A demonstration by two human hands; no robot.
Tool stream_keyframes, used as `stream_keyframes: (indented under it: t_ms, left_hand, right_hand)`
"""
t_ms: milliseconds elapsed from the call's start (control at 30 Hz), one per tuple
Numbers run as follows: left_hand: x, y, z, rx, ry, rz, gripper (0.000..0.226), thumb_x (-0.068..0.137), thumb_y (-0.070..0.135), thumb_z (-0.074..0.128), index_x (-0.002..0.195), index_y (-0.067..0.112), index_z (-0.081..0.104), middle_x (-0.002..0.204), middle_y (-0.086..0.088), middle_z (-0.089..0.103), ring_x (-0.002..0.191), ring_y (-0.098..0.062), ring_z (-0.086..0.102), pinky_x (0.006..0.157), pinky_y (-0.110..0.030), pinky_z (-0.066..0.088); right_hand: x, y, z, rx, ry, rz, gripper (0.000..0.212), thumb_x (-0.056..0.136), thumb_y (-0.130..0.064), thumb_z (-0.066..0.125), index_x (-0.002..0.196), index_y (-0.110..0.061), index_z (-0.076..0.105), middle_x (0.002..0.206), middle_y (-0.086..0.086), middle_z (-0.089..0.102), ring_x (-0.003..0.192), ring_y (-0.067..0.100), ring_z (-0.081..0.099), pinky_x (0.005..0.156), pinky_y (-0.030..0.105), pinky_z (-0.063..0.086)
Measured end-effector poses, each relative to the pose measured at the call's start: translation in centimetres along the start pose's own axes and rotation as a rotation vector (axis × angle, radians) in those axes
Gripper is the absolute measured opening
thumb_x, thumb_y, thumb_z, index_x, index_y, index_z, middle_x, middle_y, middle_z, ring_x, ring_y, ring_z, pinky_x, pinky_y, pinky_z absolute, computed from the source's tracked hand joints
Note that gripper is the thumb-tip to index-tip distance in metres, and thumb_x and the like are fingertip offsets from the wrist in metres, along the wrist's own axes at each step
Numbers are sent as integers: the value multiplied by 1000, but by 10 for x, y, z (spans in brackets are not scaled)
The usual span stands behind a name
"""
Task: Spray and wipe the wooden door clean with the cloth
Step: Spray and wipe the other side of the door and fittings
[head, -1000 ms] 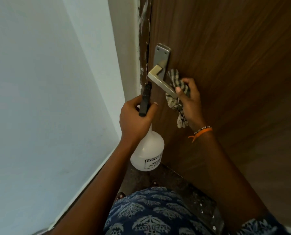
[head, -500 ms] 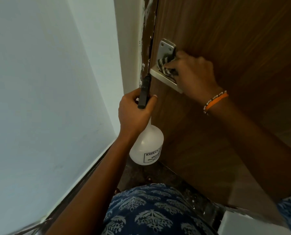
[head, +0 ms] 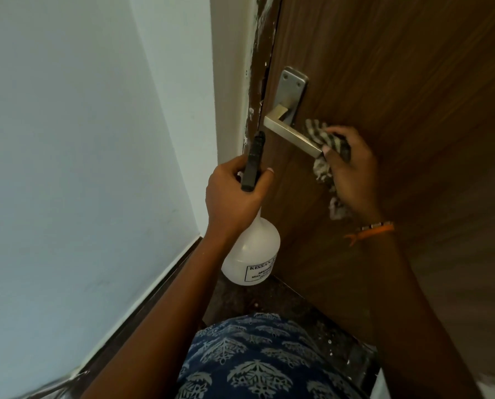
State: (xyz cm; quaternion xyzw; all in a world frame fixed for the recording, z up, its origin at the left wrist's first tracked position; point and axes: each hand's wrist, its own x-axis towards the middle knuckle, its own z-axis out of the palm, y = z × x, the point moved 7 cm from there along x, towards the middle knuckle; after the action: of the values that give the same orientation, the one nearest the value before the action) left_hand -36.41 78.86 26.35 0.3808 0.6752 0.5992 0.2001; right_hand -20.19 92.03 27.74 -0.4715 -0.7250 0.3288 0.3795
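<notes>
Door (head: 399, 82): brown wood grain, low sheen. Handle (head: 291, 136) beside right hand (head: 352, 174): brushed metal. Bottle (head: 252, 251) under left hand (head: 231, 197): translucent white plastic.

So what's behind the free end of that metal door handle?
A striped cloth, bunched in the right hand, sits behind the door handle tip, against the wooden door. The door surface under cloth and hand is covered.

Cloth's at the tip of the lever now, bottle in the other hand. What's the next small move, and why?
Probably slide the cloth back along the lever handle toward its plate. The right hand grips the cloth at the lever's free end, so the bare stretch lies that way. The left hand just holds the spray bottle.
</notes>
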Motion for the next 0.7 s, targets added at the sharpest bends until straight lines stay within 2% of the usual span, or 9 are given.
stream_keyframes:
  t_ms: [67, 133, 167, 267, 367, 433, 500, 600, 700]
  left_hand:
    - [1, -4, -5, 0, 12, -12, 25, 71, 55, 51, 68, 31, 57, 59, 8, 55, 63, -28, 59, 65, -47, 54]
    - [1, -8, -10, -9, 21, -19, 26, 71, 53, 53, 69, 27, 59, 59, 7, 55, 62, -30, 58, 63, -49, 53]
    - [2, -8, -11, -14, 22, -19, 29, 71, 52, 54, 71, 23, 60, 59, 7, 55, 62, -31, 58, 63, -48, 53]
    - [2, -11, -16, -9, 25, -28, 37, 71, 50, 55, 76, 14, 64, 59, 8, 56, 58, -24, 56, 61, -42, 52]
    - [1, -16, -24, 26, 44, -58, 23, 76, 41, 59, 76, 18, 63, 58, 12, 55, 57, -16, 55, 61, -35, 49]
    - [0, -18, -29, 38, 51, -67, 15, 77, 36, 60, 73, 22, 63, 56, 12, 54, 56, -15, 54, 61, -35, 49]
    - [-1, -19, -31, 45, 48, -64, 13, 77, 37, 60, 70, 26, 62, 54, 13, 54, 55, -14, 54, 60, -36, 50]
    - [0, -17, -30, 46, 31, -57, 14, 78, 35, 60, 74, 23, 63, 58, 12, 55, 57, -17, 56, 63, -38, 52]
    - [2, -14, -25, 34, 15, -42, 25, 77, 41, 59, 77, 16, 64, 59, 6, 57, 60, -26, 59, 64, -44, 55]
  right_hand:
    - [-27, 40, 23, 608, 107, 465, 22, 94, -11, 49, 114, -14, 56, 115, 6, 59, 99, 18, 58, 74, 22, 51]
    - [-55, 49, 75, 1199, 22, 895, 28, 91, -19, 43, 111, -7, 59, 106, 16, 62, 93, 28, 60, 76, 36, 51]
    - [-59, 40, 95, 1362, -35, 987, 34, 91, -22, 40, 112, -4, 59, 106, 20, 62, 93, 31, 59, 80, 40, 48]
    - [-38, 11, 123, 1545, 17, 962, 43, 101, -26, 31, 133, -4, 50, 132, 25, 51, 118, 37, 52, 93, 45, 44]
    - [-12, -15, 131, 1780, 116, 930, 44, 103, -25, 24, 115, 2, 57, 132, 23, 50, 136, 33, 38, 107, 39, 34]
    - [-10, -23, 129, 1823, 92, 914, 43, 103, -24, 24, 90, 1, 56, 107, 22, 58, 125, 33, 47, 98, 36, 41]
    - [-13, -21, 125, 1826, 71, 916, 43, 103, -22, 25, 83, 1, 54, 93, 21, 58, 107, 32, 54, 87, 37, 47]
    - [-19, -12, 113, 1864, 20, 849, 45, 101, -21, 26, 93, 9, 59, 108, 22, 58, 128, 34, 44, 94, 46, 38]
    - [-24, 0, 96, 1855, 19, 773, 41, 86, -20, 35, 108, 6, 58, 98, 30, 66, 104, 35, 62, 81, 51, 50]
